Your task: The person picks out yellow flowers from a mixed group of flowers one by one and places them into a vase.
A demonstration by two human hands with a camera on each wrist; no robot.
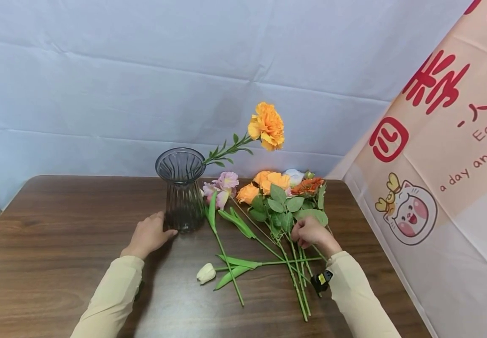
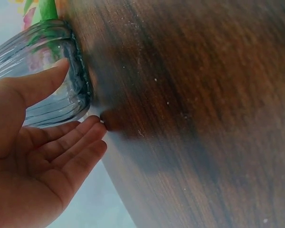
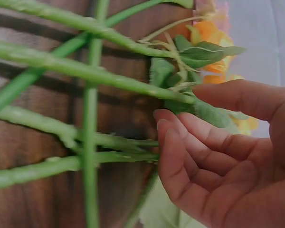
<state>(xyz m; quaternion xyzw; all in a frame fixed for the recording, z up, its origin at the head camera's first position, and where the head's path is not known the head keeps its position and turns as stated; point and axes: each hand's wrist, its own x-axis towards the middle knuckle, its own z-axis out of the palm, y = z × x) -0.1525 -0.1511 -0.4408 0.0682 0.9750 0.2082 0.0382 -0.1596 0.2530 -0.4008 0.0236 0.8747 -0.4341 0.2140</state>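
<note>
A dark grey ribbed glass vase (image 1: 184,202) stands on the table with one orange carnation (image 1: 266,126) leaning out to the right. At the vase's base is my left hand (image 1: 152,233), its thumb across the front of the glass and its fingers relaxed along the left side. On the right, my right hand (image 1: 311,233) reaches into a pile of flowers. In the right wrist view its thumb and bent fingers stand apart around a green stem (image 3: 133,85), just below the leaves. Orange roses (image 1: 275,180) and a rust-red flower (image 1: 308,186) top the pile.
A white tulip (image 1: 206,273) lies toward the front, its stem crossing the others. Pink flowers (image 1: 222,188) lie right of the vase. A pale cloth backdrop (image 1: 100,94) rises behind the wooden table (image 1: 57,244), and a printed banner (image 1: 450,164) hangs at the right.
</note>
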